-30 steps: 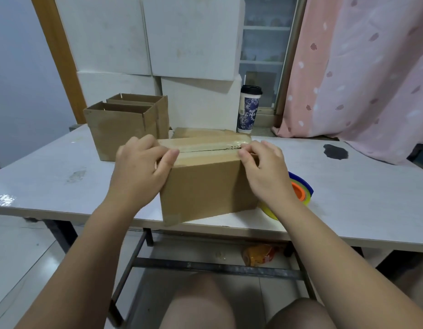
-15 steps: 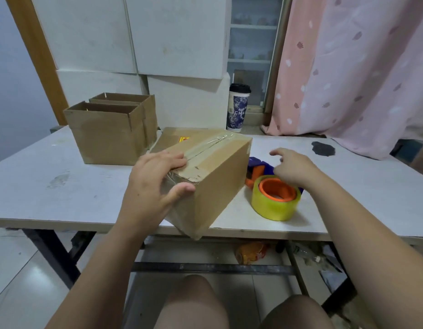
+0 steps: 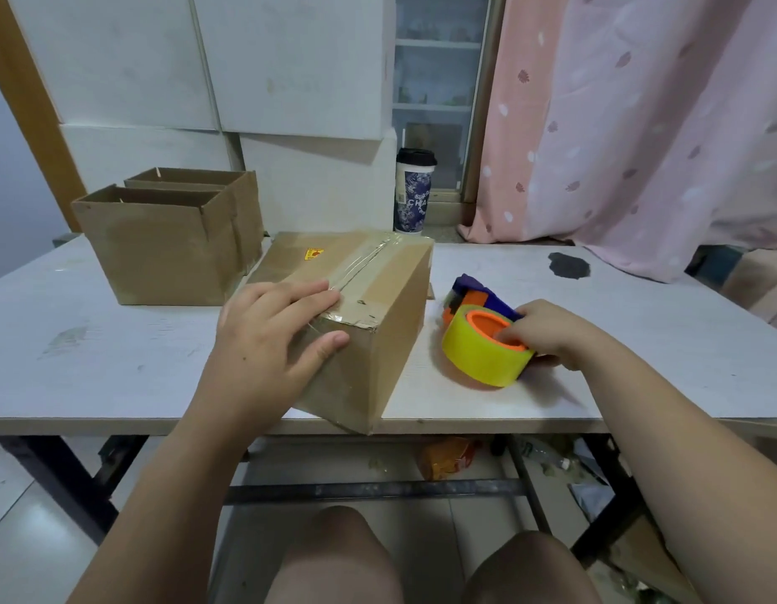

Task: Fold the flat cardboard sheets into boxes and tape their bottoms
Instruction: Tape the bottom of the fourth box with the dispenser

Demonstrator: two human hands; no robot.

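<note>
White table (image 3: 116, 350): flat left hand (image 3: 273, 337) presses cardboard box (image 3: 391, 307), right hand (image 3: 547, 333) seemingly grips tape (image 3: 478, 364).

The box (image 3: 391, 324) is showing matt cardboard, with glossy clear tape (image 3: 367, 261) wrinkling beyond the left fingers (image 3: 310, 294). The tape roll (image 3: 478, 361) is gleaming yellow around orange plastic at the right fingers (image 3: 519, 331).

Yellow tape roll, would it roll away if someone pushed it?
Probably not: the yellow tape roll lies nearly on its flat side, hole facing up, and sits in a blue dispenser that should block rolling. It looks thick and rigid, so likely stiff and somewhat heavy for its size. The right hand also grips it.
</note>
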